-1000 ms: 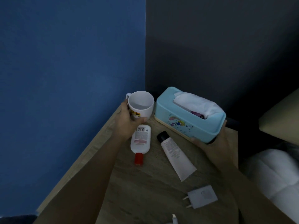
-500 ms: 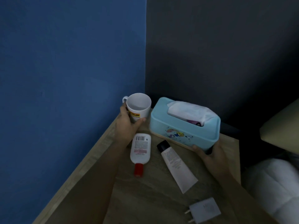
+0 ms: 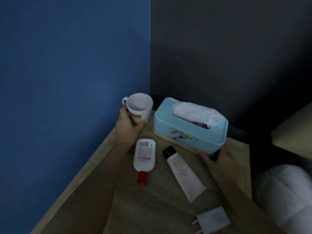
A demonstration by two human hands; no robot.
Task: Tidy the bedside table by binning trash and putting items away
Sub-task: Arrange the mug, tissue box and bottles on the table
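Observation:
My left hand (image 3: 129, 125) grips a white mug (image 3: 139, 107) with a yellow label at the back left corner of the wooden bedside table (image 3: 152, 200). My right hand (image 3: 217, 159) holds the near right end of a light blue tissue box (image 3: 189, 130), from whose top slot white tissue sticks up. Between my arms lie a white bottle with a red cap (image 3: 144, 157) and a white tube with a black cap (image 3: 183, 171), both flat on the table. A white plug adapter (image 3: 211, 220) lies near the front right.
A blue wall (image 3: 74, 81) stands left of the table and a dark wall (image 3: 228, 56) behind it. White bedding (image 3: 285, 195) and a beige pillow (image 3: 293, 132) lie to the right of the table.
The tissue box, tilted up a second ago, has come down toward the back of the table and now looks level. The mug has shifted slightly back in my left hand.

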